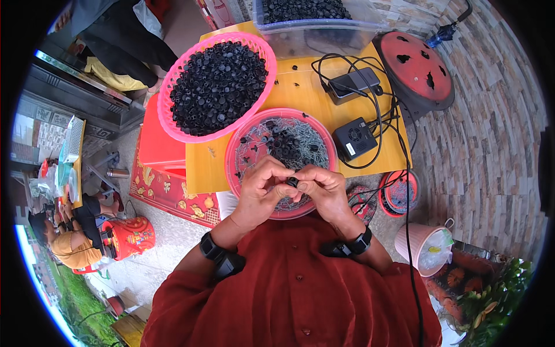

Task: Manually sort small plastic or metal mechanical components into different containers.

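Note:
Both hands meet over the near side of a pink-red round basin (232, 151). My left hand (265, 186) pinches a small black plastic part (292, 181) between thumb and fingers. Against the same part, the fingertips of my right hand (325, 189) are pressed together; whether they hold anything else is hidden. Below them the basin holds loose silvery screws (311, 142) and a heap of black plastic caps (284, 144). Touching its far left side is a pink lattice basket (166, 110) full of similar black pieces (219, 87).
The yellow table (306, 87) carries a clear plastic box (321, 40) of black parts, and two black devices (354, 139) with tangled cables at right. A red-topped stool (413, 66) and a pink bucket (413, 246) flank the brick wall. Other people (78, 243) are at left and upper left.

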Demonstrator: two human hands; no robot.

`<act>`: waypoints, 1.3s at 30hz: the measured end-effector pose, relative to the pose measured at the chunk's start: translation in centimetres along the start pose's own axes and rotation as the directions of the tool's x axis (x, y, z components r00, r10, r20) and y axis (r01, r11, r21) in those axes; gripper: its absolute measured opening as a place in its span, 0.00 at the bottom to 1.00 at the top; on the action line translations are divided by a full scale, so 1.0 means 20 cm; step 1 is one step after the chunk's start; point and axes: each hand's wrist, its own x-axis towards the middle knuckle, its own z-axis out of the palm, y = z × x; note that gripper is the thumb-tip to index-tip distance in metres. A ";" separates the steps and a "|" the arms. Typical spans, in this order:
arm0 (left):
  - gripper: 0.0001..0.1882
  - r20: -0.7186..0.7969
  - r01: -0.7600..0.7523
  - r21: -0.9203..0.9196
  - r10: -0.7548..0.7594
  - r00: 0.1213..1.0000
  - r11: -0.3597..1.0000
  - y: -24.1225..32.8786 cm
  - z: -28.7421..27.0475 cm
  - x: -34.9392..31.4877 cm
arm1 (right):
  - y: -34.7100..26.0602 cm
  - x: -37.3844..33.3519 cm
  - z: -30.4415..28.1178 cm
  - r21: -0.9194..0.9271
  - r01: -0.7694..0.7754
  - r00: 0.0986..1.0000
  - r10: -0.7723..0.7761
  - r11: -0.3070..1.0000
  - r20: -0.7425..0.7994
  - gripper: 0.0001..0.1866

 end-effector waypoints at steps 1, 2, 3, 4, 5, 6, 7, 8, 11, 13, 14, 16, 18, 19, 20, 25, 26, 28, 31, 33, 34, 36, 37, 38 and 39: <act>0.10 0.007 0.002 0.002 -0.002 1.000 1.000 -0.01 0.00 0.00 | -0.01 0.00 0.00 0.001 -0.020 1.000 0.020 1.000 0.011 0.06; 0.11 0.001 0.051 -0.056 -0.051 0.999 0.997 -0.01 -0.01 0.00 | -0.01 0.00 0.01 0.006 -0.015 1.000 0.015 1.000 0.008 0.06; 0.11 -0.003 0.101 -0.113 -0.102 0.995 0.988 -0.01 -0.01 0.00 | -0.01 0.00 0.01 0.009 -0.043 0.999 0.043 0.999 -0.005 0.06; 0.11 0.003 0.101 -0.109 -0.102 0.995 0.989 0.00 0.00 0.01 | -0.01 0.00 0.01 0.012 -0.071 0.997 0.071 0.997 -0.018 0.07; 0.13 -0.002 0.120 -0.116 -0.121 0.993 0.986 0.03 0.01 0.02 | -0.01 0.00 0.01 0.016 -0.069 0.997 0.070 0.997 -0.021 0.07; 0.14 -0.008 0.139 -0.124 -0.141 0.990 0.982 0.05 0.02 0.03 | 0.00 0.00 0.00 0.061 -0.095 0.995 0.096 0.994 -0.028 0.07; 0.14 -0.004 0.142 -0.122 -0.144 0.990 0.982 0.05 0.01 0.03 | 0.00 0.00 -0.01 0.105 -0.119 0.992 0.123 0.987 -0.033 0.07; 0.16 0.075 0.067 0.016 -0.068 0.995 0.998 0.04 -0.01 0.04 | 0.00 0.00 -0.01 0.106 -0.115 0.992 0.119 0.988 -0.039 0.07; 0.18 0.155 -0.035 0.188 0.005 0.988 0.981 0.06 -0.01 0.05 | 0.02 0.00 -0.03 0.335 -0.190 0.977 0.211 0.923 -0.026 0.05; 0.18 0.132 -0.036 0.229 0.006 0.991 0.973 0.07 0.00 0.05 | 0.05 0.00 -0.04 0.467 -0.241 0.961 0.277 0.851 -0.007 0.03; 0.18 0.135 -0.036 0.229 0.005 0.991 0.973 0.07 0.00 0.05 | 0.05 0.00 -0.04 0.468 -0.239 0.961 0.276 0.851 -0.009 0.03; 0.16 0.117 0.008 0.243 -0.038 0.992 0.970 0.07 0.01 0.05 | 0.06 0.00 -0.03 0.502 -0.251 0.953 0.301 0.828 -0.019 0.02; 0.15 0.100 -0.035 0.285 0.006 0.995 0.958 0.06 0.01 0.04 | 0.06 0.00 -0.03 0.496 -0.255 0.950 0.311 0.830 -0.032 0.03; 0.13 0.084 -0.077 0.327 0.052 0.995 0.942 0.06 0.01 0.04 | 0.06 0.00 -0.03 0.489 -0.258 0.947 0.319 0.833 -0.045 0.03; 0.13 0.084 -0.075 0.329 0.050 0.995 0.941 0.06 0.02 0.04 | 0.06 0.00 -0.03 0.491 -0.259 0.946 0.321 0.832 -0.044 0.03; 0.11 0.028 -0.106 0.334 0.103 0.994 0.937 0.06 0.03 0.04 | 0.04 -0.01 -0.01 0.260 -0.202 0.965 0.238 0.944 -0.112 0.06; 0.11 0.031 -0.105 0.333 0.100 0.994 0.937 0.07 0.03 0.04 | 0.04 -0.01 -0.01 0.262 -0.202 0.964 0.238 0.944 -0.115 0.06; 0.12 0.048 -0.107 0.347 0.096 0.994 0.932 0.08 0.04 0.04 | 0.02 -0.01 0.02 0.232 -0.087 0.984 0.120 0.969 -0.133 0.10; 0.12 0.092 -0.209 0.397 0.187 0.978 0.894 0.06 0.03 0.03 | -0.03 -0.01 0.02 0.165 -0.109 0.994 0.108 0.980 0.016 0.20; 0.12 0.099 -0.229 0.415 0.206 0.973 0.881 0.06 0.03 0.01 | -0.03 -0.02 0.01 -0.046 -0.035 0.992 0.040 0.998 0.120 0.23; 0.12 0.105 -0.250 0.434 0.228 0.968 0.865 0.06 0.03 0.00 | -0.05 -0.02 0.00 -0.044 -0.038 0.992 0.043 0.998 0.119 0.23; 0.11 0.114 -0.267 0.447 0.242 0.964 0.854 0.06 0.03 0.00 | -0.07 -0.03 0.01 -0.202 0.064 0.988 -0.034 0.977 0.148 0.21; 0.11 0.121 -0.287 0.459 0.261 0.958 0.841 0.06 0.03 -0.01 | -0.07 -0.03 0.02 -0.200 0.061 0.989 -0.032 0.978 0.147 0.21; 0.11 0.120 -0.285 0.461 0.259 0.958 0.840 0.06 0.03 -0.01 | -0.06 -0.03 0.02 -0.183 0.081 0.987 -0.053 0.980 0.151 0.21; 0.11 0.125 -0.291 0.473 0.264 0.957 0.832 0.07 0.03 -0.02 | -0.06 -0.03 0.02 -0.165 0.101 0.985 -0.075 0.981 0.155 0.20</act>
